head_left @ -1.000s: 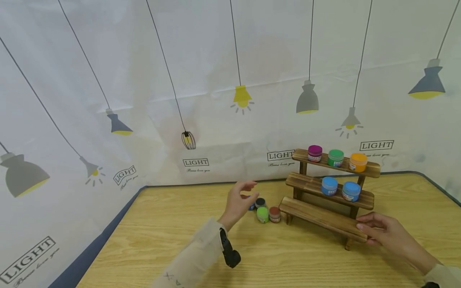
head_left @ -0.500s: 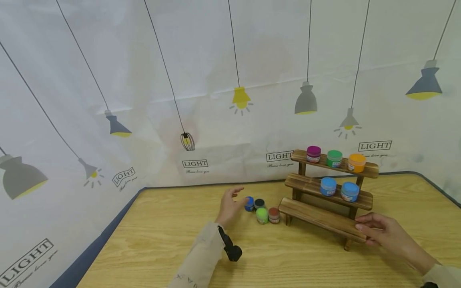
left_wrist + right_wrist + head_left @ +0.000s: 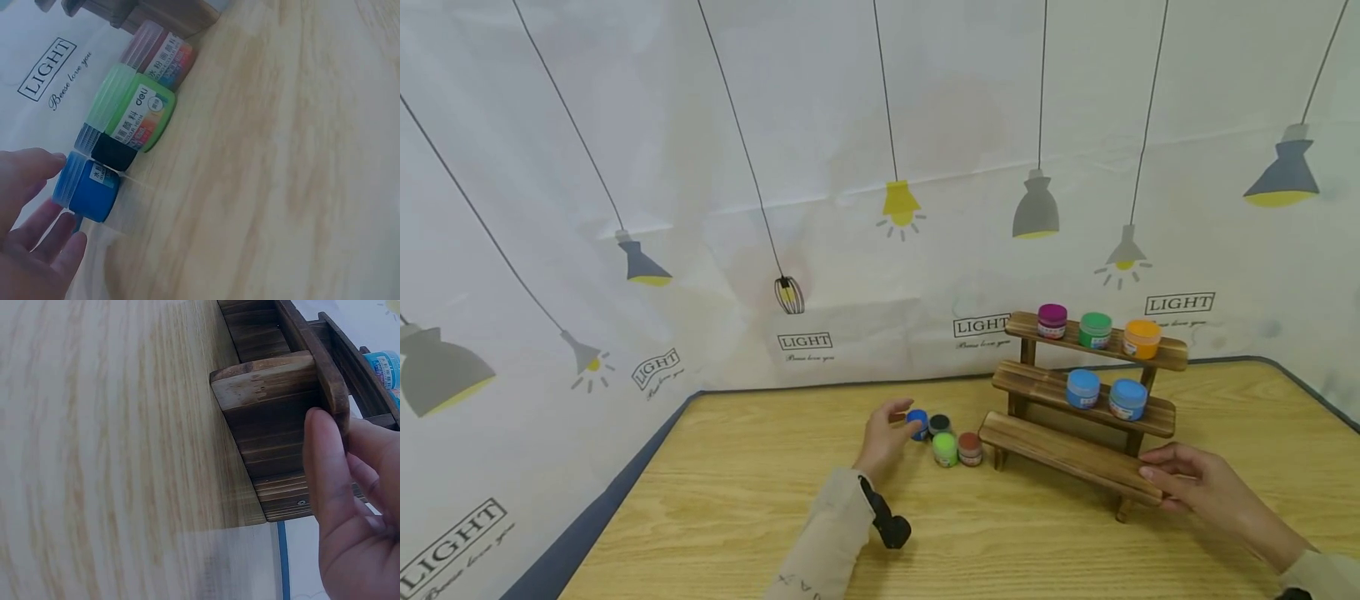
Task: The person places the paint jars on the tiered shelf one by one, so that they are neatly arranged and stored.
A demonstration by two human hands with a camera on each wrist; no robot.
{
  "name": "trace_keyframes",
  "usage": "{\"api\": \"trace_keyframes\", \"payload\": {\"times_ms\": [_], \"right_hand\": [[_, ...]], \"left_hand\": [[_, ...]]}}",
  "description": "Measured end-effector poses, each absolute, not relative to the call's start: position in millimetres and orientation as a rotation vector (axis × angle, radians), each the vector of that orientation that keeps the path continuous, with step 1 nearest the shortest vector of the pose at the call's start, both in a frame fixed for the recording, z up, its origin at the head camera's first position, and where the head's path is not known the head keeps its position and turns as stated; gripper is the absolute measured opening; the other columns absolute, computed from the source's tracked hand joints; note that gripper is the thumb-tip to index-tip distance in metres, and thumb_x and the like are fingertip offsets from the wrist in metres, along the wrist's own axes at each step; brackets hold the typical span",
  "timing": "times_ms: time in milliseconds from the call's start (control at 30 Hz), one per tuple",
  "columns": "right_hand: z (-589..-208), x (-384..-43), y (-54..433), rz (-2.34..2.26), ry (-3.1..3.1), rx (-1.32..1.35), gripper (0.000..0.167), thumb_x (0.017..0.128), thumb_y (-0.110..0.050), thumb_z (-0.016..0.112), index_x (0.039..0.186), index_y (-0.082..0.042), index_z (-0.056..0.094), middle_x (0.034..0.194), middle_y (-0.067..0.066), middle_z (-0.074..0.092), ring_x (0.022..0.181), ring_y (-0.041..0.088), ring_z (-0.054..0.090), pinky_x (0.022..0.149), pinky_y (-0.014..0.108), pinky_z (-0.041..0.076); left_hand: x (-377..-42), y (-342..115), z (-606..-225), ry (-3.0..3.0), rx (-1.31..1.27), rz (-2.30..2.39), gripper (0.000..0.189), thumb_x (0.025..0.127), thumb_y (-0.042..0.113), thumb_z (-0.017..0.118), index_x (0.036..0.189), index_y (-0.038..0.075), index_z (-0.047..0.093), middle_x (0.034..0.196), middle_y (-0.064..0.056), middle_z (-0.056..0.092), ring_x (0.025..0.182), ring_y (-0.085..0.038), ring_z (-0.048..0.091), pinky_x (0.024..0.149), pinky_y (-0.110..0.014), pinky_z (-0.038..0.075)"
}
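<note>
A blue paint jar (image 3: 917, 425) stands upright on the wooden table. Round its lid are the thumb and fingers of my left hand (image 3: 884, 435), thumb on one side and fingers on the other; close up, the same blue jar (image 3: 95, 187) shows in the left wrist view. A black-lidded jar (image 3: 939, 426), a light green one (image 3: 945, 450) and a brownish-red one (image 3: 970, 450) cluster beside it. At the right, my right hand (image 3: 1206, 487) grips the end of the lowest step of a three-tier wooden stand (image 3: 1067, 457), thumb against the step in the right wrist view.
On the stand's top tier sit purple (image 3: 1052, 321), green (image 3: 1095, 331) and orange (image 3: 1142, 339) paint jars. Two light blue jars (image 3: 1083, 389) occupy the middle tier. A wall sheet (image 3: 850, 250) printed with lamps rises behind the table.
My left hand has come down beside the blue jar, then shifted right until thumb and fingers are round it. My right hand keeps its hold on the stand.
</note>
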State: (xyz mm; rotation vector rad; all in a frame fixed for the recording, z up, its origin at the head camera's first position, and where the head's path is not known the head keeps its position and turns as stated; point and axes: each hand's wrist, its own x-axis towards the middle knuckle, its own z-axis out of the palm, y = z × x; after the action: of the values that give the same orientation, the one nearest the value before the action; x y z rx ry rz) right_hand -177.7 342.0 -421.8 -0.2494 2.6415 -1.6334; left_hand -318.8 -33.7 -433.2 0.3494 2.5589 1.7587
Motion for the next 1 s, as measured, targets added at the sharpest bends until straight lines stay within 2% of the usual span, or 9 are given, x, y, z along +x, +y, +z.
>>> {"api": "trace_keyframes", "payload": {"times_ms": [167, 433, 1000], "right_hand": [[-422.0, -177.7, 342.3, -1.635, 2.639, -0.229, 0.036, 0.092, -0.014, 0.049, 0.11, 0.017, 0.047, 0.094, -0.007, 0.06, 0.071, 0.01, 0.06, 0.059, 0.032, 0.052], [-424.1, -177.8, 342.3, -1.626, 2.666, -0.285, 0.034, 0.092, -0.011, 0.048, 0.109, 0.019, 0.046, 0.089, -0.021, 0.057, 0.069, 0.01, 0.06, 0.056, 0.031, 0.051], [-424.8, -177.4, 341.5, -1.652, 2.67, -0.292, 0.031, 0.092, -0.01, 0.048, 0.107, 0.018, 0.047, 0.087, -0.02, 0.057, 0.068, 0.01, 0.06, 0.056, 0.031, 0.051]], "left_hand": [[-318.8, -31.7, -432.6, 2.535, 0.358, 1.771, 0.035, 0.084, 0.006, 0.061, 0.118, 0.0, 0.054, 0.115, -0.012, 0.054, 0.104, -0.028, 0.05, 0.084, -0.035, 0.044], [-317.7, -32.1, -435.1, 2.589, 0.344, 1.716, 0.034, 0.083, 0.008, 0.062, 0.116, 0.002, 0.057, 0.111, -0.008, 0.057, 0.099, -0.023, 0.052, 0.081, -0.033, 0.045], [-308.5, -44.0, -435.3, 2.571, 0.409, 1.585, 0.033, 0.082, 0.014, 0.065, 0.112, 0.003, 0.059, 0.105, -0.009, 0.055, 0.088, -0.019, 0.051, 0.072, -0.03, 0.046]]}}
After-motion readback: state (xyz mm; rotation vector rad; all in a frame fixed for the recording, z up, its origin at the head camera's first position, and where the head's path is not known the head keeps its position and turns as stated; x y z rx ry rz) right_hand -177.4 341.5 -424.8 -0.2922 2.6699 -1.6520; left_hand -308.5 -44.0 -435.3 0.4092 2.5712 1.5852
